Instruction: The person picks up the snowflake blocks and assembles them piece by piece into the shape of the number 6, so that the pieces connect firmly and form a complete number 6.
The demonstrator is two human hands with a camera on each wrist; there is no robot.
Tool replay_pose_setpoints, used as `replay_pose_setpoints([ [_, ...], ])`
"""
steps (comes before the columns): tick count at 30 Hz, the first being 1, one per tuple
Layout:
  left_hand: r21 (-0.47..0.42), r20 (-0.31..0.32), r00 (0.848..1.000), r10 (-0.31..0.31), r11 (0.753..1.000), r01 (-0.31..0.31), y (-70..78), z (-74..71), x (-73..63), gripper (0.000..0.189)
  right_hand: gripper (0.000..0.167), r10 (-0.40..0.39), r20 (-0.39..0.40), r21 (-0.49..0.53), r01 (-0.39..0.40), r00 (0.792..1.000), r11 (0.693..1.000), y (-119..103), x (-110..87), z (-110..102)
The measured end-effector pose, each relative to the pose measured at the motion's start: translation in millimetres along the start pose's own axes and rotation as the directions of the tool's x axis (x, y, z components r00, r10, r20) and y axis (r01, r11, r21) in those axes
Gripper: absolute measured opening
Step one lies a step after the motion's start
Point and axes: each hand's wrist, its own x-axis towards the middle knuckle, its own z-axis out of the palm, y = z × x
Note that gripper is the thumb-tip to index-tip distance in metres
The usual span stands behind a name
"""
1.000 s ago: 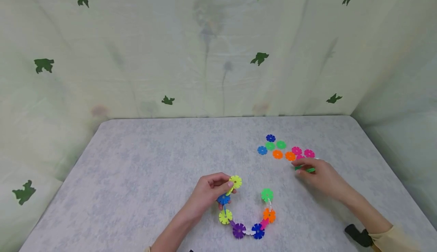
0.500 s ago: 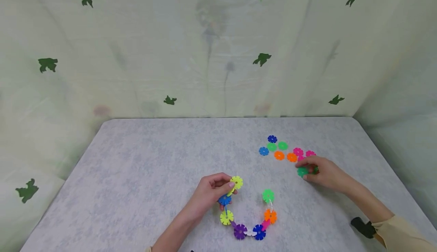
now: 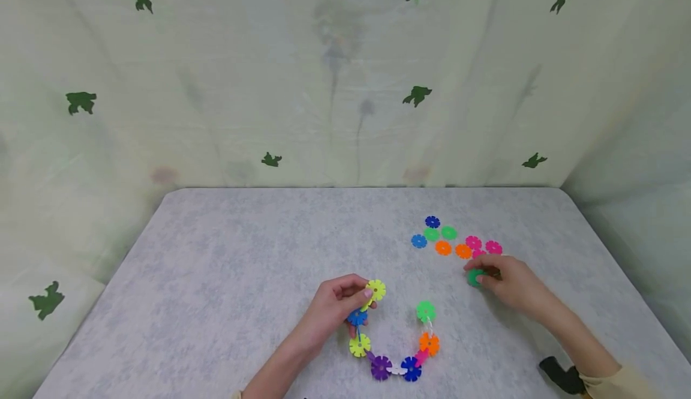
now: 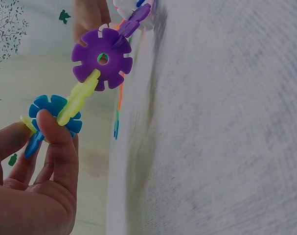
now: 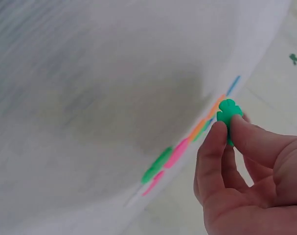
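Note:
My left hand [image 3: 329, 306] pinches the end of a chain of slotted flower discs, near a yellow disc [image 3: 377, 290] and a blue disc [image 4: 49, 105]. From there the chain curves in a U through another yellow disc [image 3: 359, 345], a purple disc [image 3: 381, 368], a dark blue disc [image 3: 411, 369] and an orange disc [image 3: 429, 344], up to a light green disc [image 3: 426, 311]. Between thumb and fingertips, my right hand [image 3: 515, 282] holds a loose green flower disc [image 5: 228, 111], raised off the table. It is apart from the chain.
Loose discs lie beyond my right hand, among them a dark blue disc [image 3: 432, 222], orange disc [image 3: 443, 248] and pink disc [image 3: 493, 247]. Another green disc [image 5: 157, 165] lies there, hidden in the head view. The grey table [image 3: 243, 249] ends at a patterned curtain [image 3: 216, 87].
My right hand has picked up the green disc beside the loose pieces and turned its face toward the head camera. My left hand keeps its hold on the chain, nearly still.

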Motion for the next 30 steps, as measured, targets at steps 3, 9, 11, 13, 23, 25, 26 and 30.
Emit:
replay_pose_setpoints([
  [3, 0.001, -0.004, 1.0, 0.007, 1.0, -0.007, -0.1, 0.6, 0.8, 0.025, 0.022, 0.026, -0.039, 0.027, -0.025, 0.999, 0.999, -13, -4.0, 4],
  [9, -0.02, -0.005, 1.0, 0.0, 1.0, 0.0, -0.8, 1.2, 1.9, 0.026, 0.017, 0.049, -0.133, 0.135, -0.031, 0.99, 0.99, -37, -7.2, 13],
  [11, -0.018, -0.009, 1.0, -0.002, 1.0, 0.002, -0.6, 1.8, 1.9, 0.026, 0.016, 0.045, -0.158, 0.186, -0.015, 0.986, 0.982, -43, -8.3, 16],
  [13, -0.014, -0.011, 1.0, -0.004, 1.0, 0.004, -0.7, 2.4, 2.2, 0.026, 0.016, 0.05, -0.174, 0.234, -0.008, 0.983, 0.972, -49, -10.1, 19],
  [23, 0.018, -0.023, 1.0, -0.011, 1.0, 0.012, -1.5, 3.3, 1.5, 0.028, 0.017, -0.001, -0.196, 0.42, 0.085, 0.981, 0.904, -80, -15.4, 44],
  [25, 0.017, -0.021, 1.0, -0.011, 1.0, 0.011, -2.1, 3.4, 1.3, 0.028, 0.02, 0.001, -0.201, 0.429, 0.087, 0.98, 0.899, -87, -16.3, 49],
  [26, 0.017, -0.02, 1.0, -0.012, 1.0, 0.012, -2.5, 3.6, 1.3, 0.028, 0.021, 0.006, -0.206, 0.424, 0.084, 0.979, 0.902, -91, -16.5, 52],
  [30, 0.014, -0.019, 1.0, -0.016, 1.0, 0.016, -3.0, 4.1, 1.2, 0.029, 0.025, 0.036, -0.218, 0.397, 0.055, 0.975, 0.916, -103, -16.4, 61],
])
